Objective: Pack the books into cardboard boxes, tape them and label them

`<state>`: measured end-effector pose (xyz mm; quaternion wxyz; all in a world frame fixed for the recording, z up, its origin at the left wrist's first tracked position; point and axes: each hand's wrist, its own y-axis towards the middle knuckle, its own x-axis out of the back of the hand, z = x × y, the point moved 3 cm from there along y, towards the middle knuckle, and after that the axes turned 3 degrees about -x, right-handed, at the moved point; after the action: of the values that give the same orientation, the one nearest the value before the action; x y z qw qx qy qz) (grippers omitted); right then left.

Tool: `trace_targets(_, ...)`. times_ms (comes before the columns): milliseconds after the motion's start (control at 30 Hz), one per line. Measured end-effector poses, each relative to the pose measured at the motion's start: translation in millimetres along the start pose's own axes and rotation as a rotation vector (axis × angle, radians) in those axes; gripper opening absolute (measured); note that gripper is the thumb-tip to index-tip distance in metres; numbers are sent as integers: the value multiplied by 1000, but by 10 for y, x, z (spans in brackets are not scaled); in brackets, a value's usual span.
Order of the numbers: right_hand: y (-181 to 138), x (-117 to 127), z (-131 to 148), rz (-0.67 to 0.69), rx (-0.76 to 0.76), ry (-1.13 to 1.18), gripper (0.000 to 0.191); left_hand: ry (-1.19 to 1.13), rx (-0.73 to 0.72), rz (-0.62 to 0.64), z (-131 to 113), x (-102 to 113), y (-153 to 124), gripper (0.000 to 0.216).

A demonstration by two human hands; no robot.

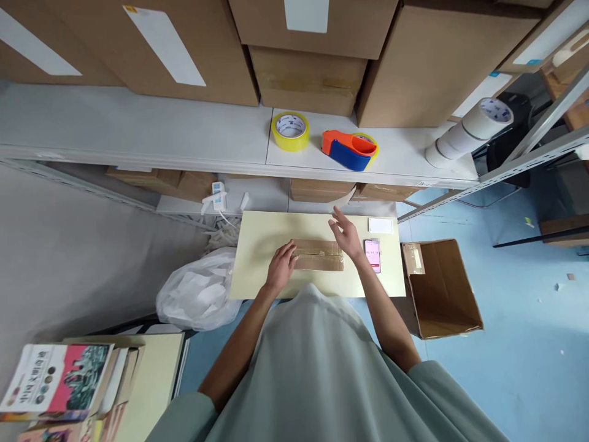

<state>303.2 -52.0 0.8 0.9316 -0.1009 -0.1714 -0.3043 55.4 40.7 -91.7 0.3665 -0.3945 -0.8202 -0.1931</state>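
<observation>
A small, long cardboard box (318,255) with clear tape along its top lies on the cream table (257,230). My left hand (281,267) grips its left end, fingers bent over the edge. Above the box's right end, my right hand (346,236) is raised with thumb and fingers apart. Just beyond those fingertips shows a pale curved strip (344,199); whether the hand touches it, I cannot tell. To the right of my right hand lie a phone (372,255) with a lit screen and a small white card-like item (380,225).
The shelf (197,132) ahead bears a yellow tape roll (291,131), an orange-and-blue tape dispenser (348,150), stacked white rolls (467,135) and large cartons (308,80). An open carton (444,288) stands right, a white plastic bag (200,291) left, books (57,380) lower left.
</observation>
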Motion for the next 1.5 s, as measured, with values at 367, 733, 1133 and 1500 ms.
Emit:
trace_targets(367, -761, 72, -869, 93, -373, -411, 60, -57, 36, -25, -20, -20, -32, 41)
trace_targets(733, -745, 95, -842, 44, -315, -396, 52, -24, 19, 14, 16, 16, 80, 37)
trace_targets(1133, 763, 876, 1145, -363, 390, -713, 59, -80, -265, -244, -893, 1095, 1008, 31)
trace_targets(1500, 1630, 726, 1279, -272, 228, -921, 56, -268, -298, -424, -1400, 1621, 877, 25)
